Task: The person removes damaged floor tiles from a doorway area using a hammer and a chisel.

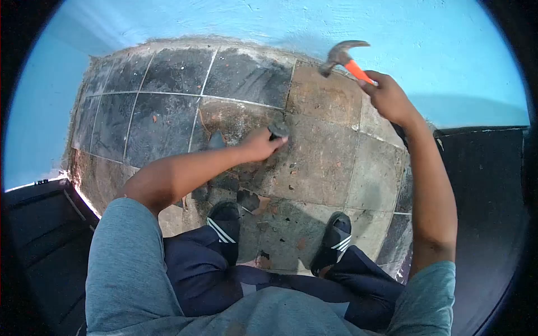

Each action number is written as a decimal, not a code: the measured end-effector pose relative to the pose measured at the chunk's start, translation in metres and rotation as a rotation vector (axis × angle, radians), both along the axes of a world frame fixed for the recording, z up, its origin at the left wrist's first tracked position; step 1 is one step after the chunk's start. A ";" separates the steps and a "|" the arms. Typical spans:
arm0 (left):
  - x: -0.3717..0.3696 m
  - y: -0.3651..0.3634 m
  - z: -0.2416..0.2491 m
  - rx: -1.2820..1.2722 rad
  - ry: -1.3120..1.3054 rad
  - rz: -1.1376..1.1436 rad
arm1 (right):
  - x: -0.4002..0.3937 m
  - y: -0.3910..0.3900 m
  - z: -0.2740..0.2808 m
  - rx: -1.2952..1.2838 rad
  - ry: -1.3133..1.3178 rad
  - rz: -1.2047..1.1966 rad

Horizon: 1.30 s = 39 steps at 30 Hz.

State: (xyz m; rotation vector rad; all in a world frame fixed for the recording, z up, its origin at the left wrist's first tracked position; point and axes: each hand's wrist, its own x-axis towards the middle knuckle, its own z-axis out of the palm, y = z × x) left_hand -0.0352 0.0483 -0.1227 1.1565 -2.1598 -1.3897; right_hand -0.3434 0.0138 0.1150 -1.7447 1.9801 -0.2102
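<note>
My right hand (388,98) is closed around the orange handle of a claw hammer (341,55), raised up on the right in front of the blue wall. My left hand (261,145) grips a chisel (278,131) near the middle of the floor. Only the dark round top of the chisel shows; its lower end is hidden beneath the hand. Around it the tile surface is gone, and bare brown mortar (319,151) shows. Broken dark tile pieces (247,200) lie between the left hand and my feet.
Black floor tiles (162,120) with pale joints cover the left and back. Blue walls (235,19) rise behind and at the sides. My sandalled feet stand on the stripped floor among chips. Dark panels (476,185) stand at right and lower left.
</note>
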 end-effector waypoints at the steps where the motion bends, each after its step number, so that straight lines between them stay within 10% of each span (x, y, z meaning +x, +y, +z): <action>1: 0.001 -0.009 0.000 0.114 -0.017 0.017 | -0.004 0.007 0.009 0.027 -0.014 -0.050; 13: 0.036 -0.023 -0.009 0.305 -0.252 0.063 | -0.040 0.070 -0.024 0.124 -0.326 -0.290; 28: 0.002 -0.010 0.016 0.297 -0.285 -0.453 | 0.027 0.082 -0.033 -0.315 -0.401 -0.423; 39: 0.008 0.003 0.013 0.304 -0.267 -0.359 | 0.066 0.159 -0.119 0.151 -0.353 -0.359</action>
